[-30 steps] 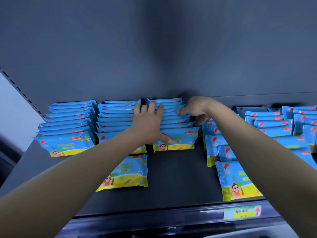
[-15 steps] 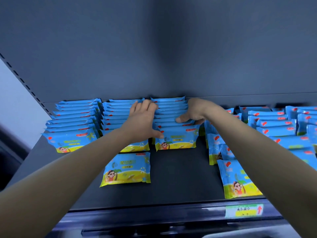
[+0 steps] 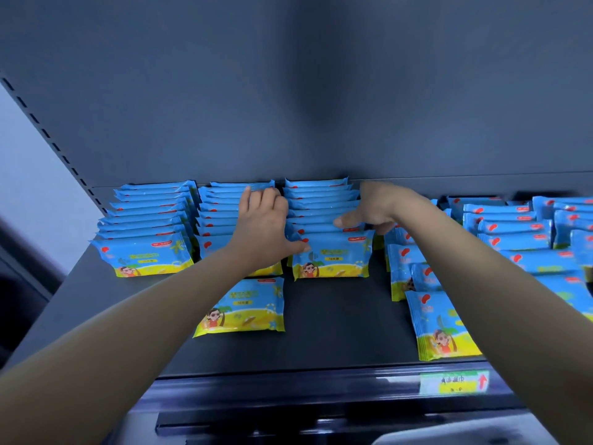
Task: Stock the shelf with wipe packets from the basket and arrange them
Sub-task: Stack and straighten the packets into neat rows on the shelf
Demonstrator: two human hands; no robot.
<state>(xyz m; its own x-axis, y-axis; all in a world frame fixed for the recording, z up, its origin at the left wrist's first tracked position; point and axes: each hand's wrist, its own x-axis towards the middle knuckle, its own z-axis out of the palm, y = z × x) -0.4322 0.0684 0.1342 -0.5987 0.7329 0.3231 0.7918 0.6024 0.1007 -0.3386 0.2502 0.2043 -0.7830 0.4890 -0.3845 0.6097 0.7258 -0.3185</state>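
A row of upright packets stands at the back of the shelf. The left hand grips the row's left side, fingers curled together and thumb on its front. The right hand clamps its right side, thumb across the tops. A loose packet lies flat just before the row, leftward.

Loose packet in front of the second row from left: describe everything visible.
The loose packet is glossy film, blue above, yellow below, with a cartoon figure in sunglasses, a palm and a red top tab. It lies face up on the shelf before the second row; left hand and right hand are off it, at the third row.
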